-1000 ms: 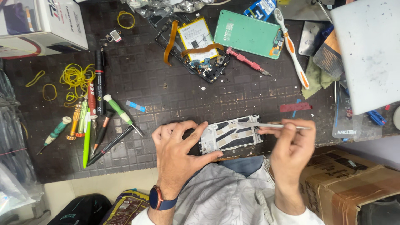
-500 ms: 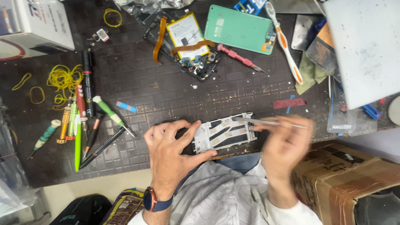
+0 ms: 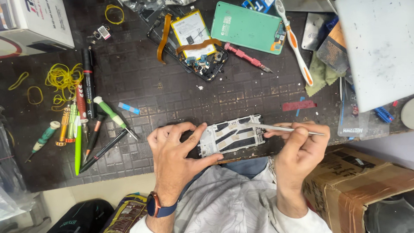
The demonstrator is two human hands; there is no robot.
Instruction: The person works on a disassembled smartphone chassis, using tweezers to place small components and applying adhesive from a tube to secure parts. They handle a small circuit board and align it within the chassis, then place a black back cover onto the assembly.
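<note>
Left hand (image 3: 177, 151) pinches the white-and-black rectangular phone frame (image 3: 230, 136) at the near edge of the dark gridded tabletop (image 3: 172, 99), right hand (image 3: 299, 149) grips slim metal tweezers (image 3: 282, 128) on it, tips too small to read.

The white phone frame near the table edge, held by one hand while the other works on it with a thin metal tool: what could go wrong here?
1. The thin metal tool may slip and scratch the white phone frame, or jab the left hand.
2. The frame lies at the table edge, so it could fall off.
3. The right hand grips the tool far back, which probably weakens control.
</note>
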